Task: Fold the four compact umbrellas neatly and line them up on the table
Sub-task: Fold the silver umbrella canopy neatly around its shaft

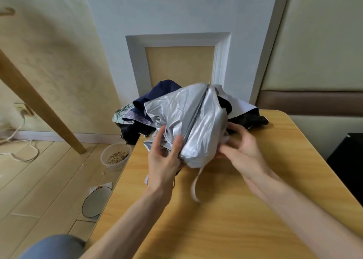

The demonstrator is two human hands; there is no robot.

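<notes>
A silver compact umbrella [198,119], loose and crumpled, is held above the far part of the wooden table [225,219]. My left hand [165,160] grips its lower left folds, thumb laid along the fabric. My right hand [241,148] pinches the folds on its right side. A silver closing strap [195,186] dangles from the bundle toward the table. Behind it lies a heap of other unfolded umbrellas: a navy one [155,95], a pale floral one [122,112] and a black-and-white one [245,115]. The silver umbrella's handle is hidden.
The table's left edge runs diagonally past my left forearm. On the floor to the left stand a clear plastic bowl of grains [115,156], a round plate [96,201] and a white cable [25,152]. A slanted wooden leg [45,109] crosses there. A dark object [347,160] stands at the right.
</notes>
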